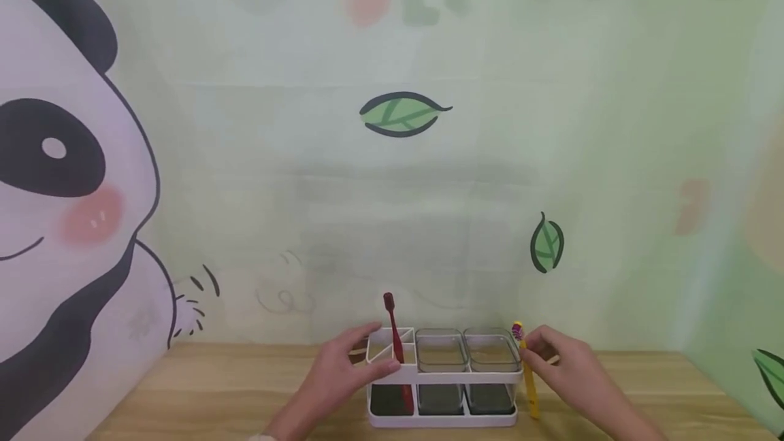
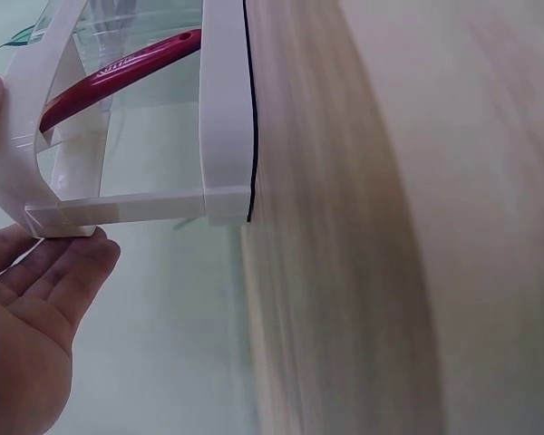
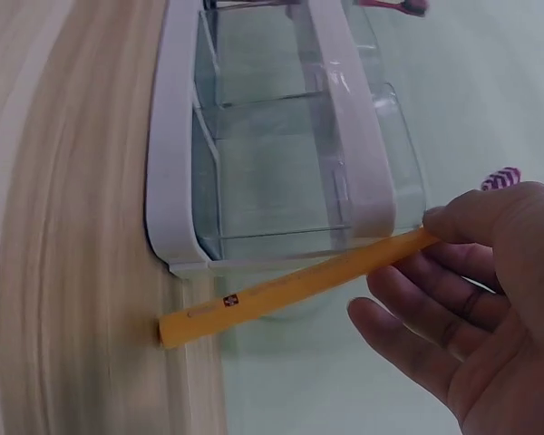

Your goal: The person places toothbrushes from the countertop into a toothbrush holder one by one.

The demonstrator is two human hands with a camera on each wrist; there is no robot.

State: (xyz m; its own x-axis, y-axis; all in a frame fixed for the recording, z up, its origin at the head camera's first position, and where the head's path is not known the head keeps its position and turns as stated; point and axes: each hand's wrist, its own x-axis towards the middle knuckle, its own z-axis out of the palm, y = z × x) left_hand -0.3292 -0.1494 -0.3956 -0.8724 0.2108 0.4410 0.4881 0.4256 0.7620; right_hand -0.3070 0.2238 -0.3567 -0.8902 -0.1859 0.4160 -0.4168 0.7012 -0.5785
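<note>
A white two-tier toothbrush holder (image 1: pixel 468 420) stands on the table. My left hand (image 1: pixel 333 366) grips its left end, thumb on the front and fingers toward the back. Inside a divided slot on that end leans a red toothbrush (image 1: pixel 397 346), head up; its handle (image 2: pixel 118 72) slants through the frame in the left wrist view. Just right of the holder, my right hand (image 1: pixel 566 363) pinches a yellow toothbrush (image 1: pixel 531 390) high on its handle. The purple-and-white bristles point up, and the handle's lower end reaches down close to the tabletop.
Two clear cups (image 1: pixel 439 352) (image 1: pixel 492 352) sit side by side in the holder's middle and right openings. Wood-grain tabletop (image 1: pixel 202 386) extends to both sides. Close behind hangs a pale green backdrop (image 1: pixel 275 223) printed with a panda and leaves.
</note>
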